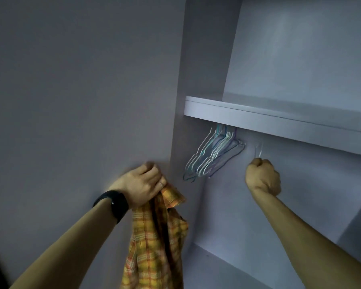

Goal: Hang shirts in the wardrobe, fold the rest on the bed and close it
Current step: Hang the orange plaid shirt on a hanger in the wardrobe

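1. Biggest worry imo is the white wire hanger (258,151) that the right hand (263,176) has hold of. It's thin and blurry, and its top runs up behind the edge of the shelf (279,119). I can't tell if the hook is on a rail or free. If it's hooked and gets yanked sideways, it could snag.
2. The bunch of wire hangers (211,157) hangs just to the left of it, close to the side wall of the wardrobe (188,59). They look half tangled. Wire ones love to lock together, so one careless pull could bring several down.
3. The plaid shirt (154,243) dangles from the left hand (142,184), down in front of the wardrobe's left edge and not inside it. It's all bunched up. Feeding a hanger into the shoulders looks fiddly from here, and a sleeve could slide off or the whole thing could drop.
4. Left hand: fingers curled tight round a gathered wad of the shirt, at what looks like the collar end. There's a black wristband (113,205) on that wrist.
5. Right hand: clenched into a fist under the shelf, wrapped round the lower part of the hanger. Only the top wires poke out above the knuckles.
6. My read is that it's early days, since no shirt shows on any hanger yet.
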`<state>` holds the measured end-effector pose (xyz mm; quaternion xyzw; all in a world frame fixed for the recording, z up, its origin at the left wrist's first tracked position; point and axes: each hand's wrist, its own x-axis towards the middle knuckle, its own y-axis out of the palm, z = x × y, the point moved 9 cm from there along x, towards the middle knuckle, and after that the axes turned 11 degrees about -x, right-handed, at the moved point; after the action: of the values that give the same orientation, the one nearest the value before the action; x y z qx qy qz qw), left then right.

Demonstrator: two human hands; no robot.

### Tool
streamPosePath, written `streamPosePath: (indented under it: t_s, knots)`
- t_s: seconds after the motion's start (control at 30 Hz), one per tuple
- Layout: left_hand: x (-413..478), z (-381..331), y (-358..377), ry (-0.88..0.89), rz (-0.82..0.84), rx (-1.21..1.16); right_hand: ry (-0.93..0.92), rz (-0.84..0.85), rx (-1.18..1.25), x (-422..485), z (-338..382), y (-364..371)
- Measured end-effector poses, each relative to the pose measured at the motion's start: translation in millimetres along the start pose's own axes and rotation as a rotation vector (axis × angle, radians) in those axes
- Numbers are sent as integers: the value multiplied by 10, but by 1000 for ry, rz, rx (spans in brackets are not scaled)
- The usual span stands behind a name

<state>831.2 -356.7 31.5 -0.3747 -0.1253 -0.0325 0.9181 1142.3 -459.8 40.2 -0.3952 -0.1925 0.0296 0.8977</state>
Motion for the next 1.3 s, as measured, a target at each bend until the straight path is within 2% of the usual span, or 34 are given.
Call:
streamPosePath:
  t_s: [0.07, 0.1, 0.2, 0.3, 0.37, 0.43, 0.57, 0.7, 0.83, 1.0, 1.13, 1.23, 1.3]
  knots:
    - [5, -40, 17, 32, 70, -62, -7, 28, -17, -185, -191, -172]
    - [12, -52, 82, 15, 160, -111, -12, 53, -25, -305, -313, -260]
    - [-6, -76, 368, -203, 532, -390, -2, 144, 40, -768, -703, -512]
    - [62, -140, 219, -492, 456, -784, 14, 237, 178, -1275, -1043, -838]
    - [54, -307, 128, -621, 398, -1098, 40, 296, 247, -1563, -1243, -1063]
    - [12, -536, 36, -702, 359, -1340, 66, 344, 345, -1841, -1405, -1279]
    - [-31, -1104, -187, -765, 399, -1689, 121, 379, 532, -2261, -1717, -1619]
    - [-75, -1599, -376, -931, 322, -2042, 107, 422, 660, -2611, -1944, -1714]
    - [-80, -1924, -457, -1015, 354, -2150, 134, 481, 739, -2877, -2191, -1659]
    - [-140, -2241, -453, -1086, 580, -2119, 251, 546, 802, -3085, -2601, -1610]
    - [-147, -2474, -493, -1180, 636, -2205, 341, 594, 852, -3089, -2893, -1590]
    - [-96, -2616, -527, -1212, 619, -2270, 344, 637, 753, -3021, -3099, -1579]
    - [-28, -2648, -550, -1194, 561, -2263, 256, 672, 579, -2959, -3253, -1560]
